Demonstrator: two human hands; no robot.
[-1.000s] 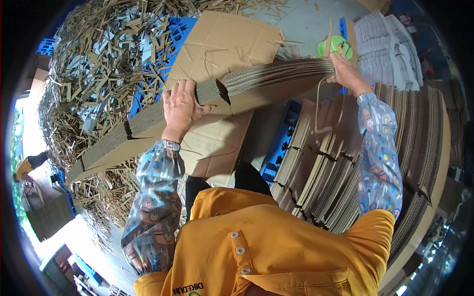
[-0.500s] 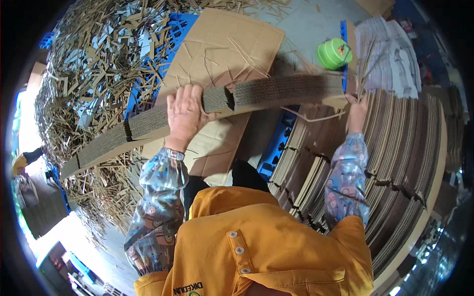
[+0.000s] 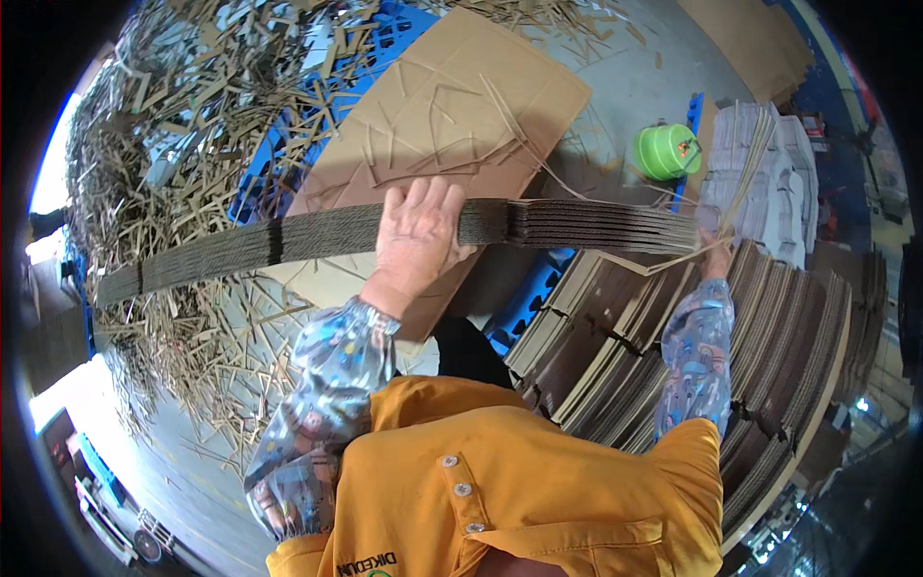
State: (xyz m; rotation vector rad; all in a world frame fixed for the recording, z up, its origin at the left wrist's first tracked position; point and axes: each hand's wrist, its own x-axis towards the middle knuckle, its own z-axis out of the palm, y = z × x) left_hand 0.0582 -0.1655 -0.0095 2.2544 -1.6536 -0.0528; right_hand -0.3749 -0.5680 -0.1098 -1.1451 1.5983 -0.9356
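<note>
A long bundle of corrugated cardboard sheets (image 3: 332,231), edges up, spans the view from far left to right. My left hand (image 3: 415,238) is closed around its middle, knuckles up, the thumb hidden. Beyond the hand, the sheets fan slightly apart toward their right end. There my right hand (image 3: 714,256) is closed, with thin cardboard strips (image 3: 752,178) sticking up and out from it. One bent strip (image 3: 646,271) hangs below the bundle and runs to the right hand. Its fingers are partly hidden.
Cardboard offcuts (image 3: 163,144) pile up at left, around a blue pallet (image 3: 274,159). A flat cardboard sheet (image 3: 452,106) with loose strips lies ahead. Stacked cardboard (image 3: 769,327) stands at right, below a green bucket (image 3: 663,152) and pale stacked sheets (image 3: 745,154).
The bundle has levelled, its right part lower and its left end higher. My left hand has shifted right in view; my right hand is lower, still with strips in it.
</note>
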